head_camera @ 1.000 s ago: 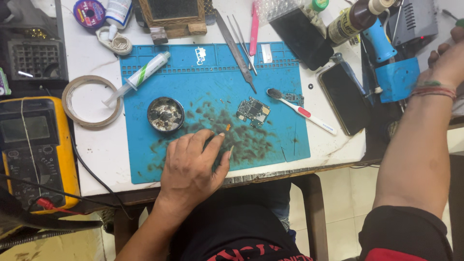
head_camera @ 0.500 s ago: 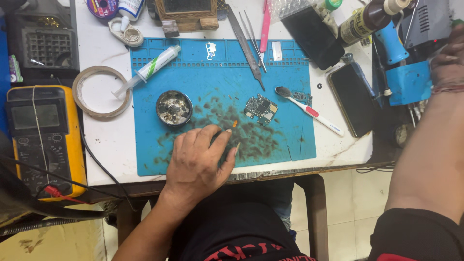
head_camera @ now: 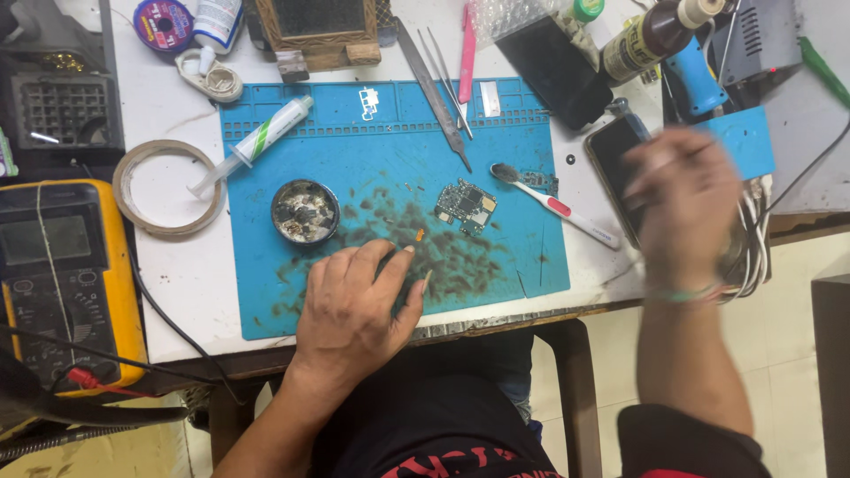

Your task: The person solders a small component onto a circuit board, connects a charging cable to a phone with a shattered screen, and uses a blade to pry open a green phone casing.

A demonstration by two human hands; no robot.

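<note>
My left hand (head_camera: 354, 310) lies palm down on the stained front part of a blue work mat (head_camera: 354, 146), fingers slightly curled, with nothing seen in it. A small green circuit board (head_camera: 467, 205) lies on the mat just beyond its fingertips. A round tin of dark bits (head_camera: 305, 211) stands to the left of the board. My right hand (head_camera: 682, 195) is motion-blurred above a dark phone (head_camera: 609, 150) at the mat's right edge. Whether it holds anything is unclear.
A white-handled brush (head_camera: 558, 205), tweezers (head_camera: 434, 88), a pink tool (head_camera: 467, 49) and a syringe (head_camera: 257, 142) lie on the mat. A yellow multimeter (head_camera: 62, 265) and a tape ring (head_camera: 168, 188) sit to the left. A brown bottle (head_camera: 651, 40) and a blue-handled tool (head_camera: 695, 75) stand at the back right.
My right arm has come in from the far right edge, and the hand is now over the phone. My left hand has stayed on the mat.
</note>
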